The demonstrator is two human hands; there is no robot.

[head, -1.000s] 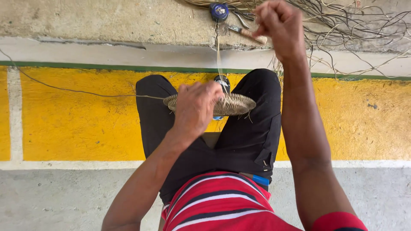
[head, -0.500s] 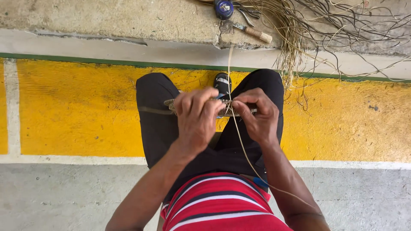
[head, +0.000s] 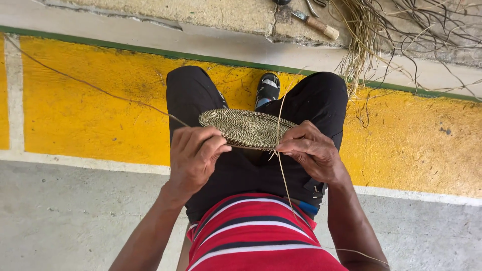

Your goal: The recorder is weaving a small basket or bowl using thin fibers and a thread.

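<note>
A flat, round woven fibre disc [head: 244, 127] rests over my knees, held level. My left hand [head: 193, 153] grips its near left edge with the fingers curled around the rim. My right hand [head: 311, 150] pinches the near right edge, where a thin straw strand [head: 279, 113] rises from the weave and another length trails down past my striped shirt. A long strand [head: 95, 88] runs from the disc's left side across the yellow floor.
A bundle of loose dry fibres [head: 401, 30] lies on the concrete ledge at top right. A wooden-handled tool [head: 316, 22] sits beside it. My sandalled foot [head: 267, 88] shows between my knees on the yellow painted band [head: 75, 110].
My right hand came down from the raised pull near the fibres to the disc's edge. The hands have since spread apart, uncovering the woven disc.
</note>
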